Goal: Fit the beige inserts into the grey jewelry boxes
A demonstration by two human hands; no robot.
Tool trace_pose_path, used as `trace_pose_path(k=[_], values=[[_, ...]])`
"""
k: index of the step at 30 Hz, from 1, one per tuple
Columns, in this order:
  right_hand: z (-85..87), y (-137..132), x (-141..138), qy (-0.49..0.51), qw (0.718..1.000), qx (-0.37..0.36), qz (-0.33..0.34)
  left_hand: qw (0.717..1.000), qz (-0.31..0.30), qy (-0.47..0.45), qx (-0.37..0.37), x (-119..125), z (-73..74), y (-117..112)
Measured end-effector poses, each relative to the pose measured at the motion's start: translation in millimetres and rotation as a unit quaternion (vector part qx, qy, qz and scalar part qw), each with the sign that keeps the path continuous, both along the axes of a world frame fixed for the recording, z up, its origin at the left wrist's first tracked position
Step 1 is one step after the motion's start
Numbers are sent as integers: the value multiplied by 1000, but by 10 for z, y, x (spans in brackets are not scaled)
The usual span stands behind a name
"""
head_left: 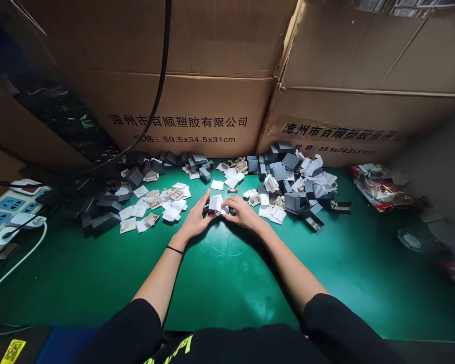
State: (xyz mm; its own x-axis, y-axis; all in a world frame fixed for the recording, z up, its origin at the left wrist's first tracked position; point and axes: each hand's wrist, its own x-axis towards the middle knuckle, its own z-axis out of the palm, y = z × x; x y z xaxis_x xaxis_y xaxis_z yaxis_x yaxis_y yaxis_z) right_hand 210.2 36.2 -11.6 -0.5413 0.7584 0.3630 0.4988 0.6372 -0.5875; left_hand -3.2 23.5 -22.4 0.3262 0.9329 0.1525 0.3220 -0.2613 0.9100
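Observation:
Both my hands meet over the green table [227, 273], a little past its middle. My left hand [197, 217] and my right hand [242, 212] pinch a small white and grey box piece [215, 204] between their fingertips. A black band circles my left wrist. Loose white cards [174, 205] and small dark grey boxes [106, 212] lie scattered to the left. A denser heap of grey boxes and white cards [291, 184] lies to the right of my hands.
Two large brown cartons [197, 106] with printed text stand along the back. A black cable [157, 96] hangs across the left carton. A power strip [7, 210] with a white cord sits at far left. A red wrapped packet [379, 189] lies at right.

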Motion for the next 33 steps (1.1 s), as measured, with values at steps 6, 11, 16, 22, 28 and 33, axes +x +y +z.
trace_pose_path(k=[6,11,16,22,28,33], values=[[-23,2,-14,-1,1000,3,-4,1000,-4,7,11,13,36,-5],[11,22,-20,-61,998,0,-21,1000,-1,-3,-9,22,54,-11],[79,23,20,-149,988,42,-8,1000,3,-8,-19,14,42,-2],[-7,-51,91,-192,977,86,-18,999,-4,-21,-33,1,16,10],[-93,-162,87,-227,969,90,-44,999,-6,-31,-37,-6,1,-8],[-97,-173,61,-237,968,73,-51,1000,-9,-8,-24,-19,-4,-8]])
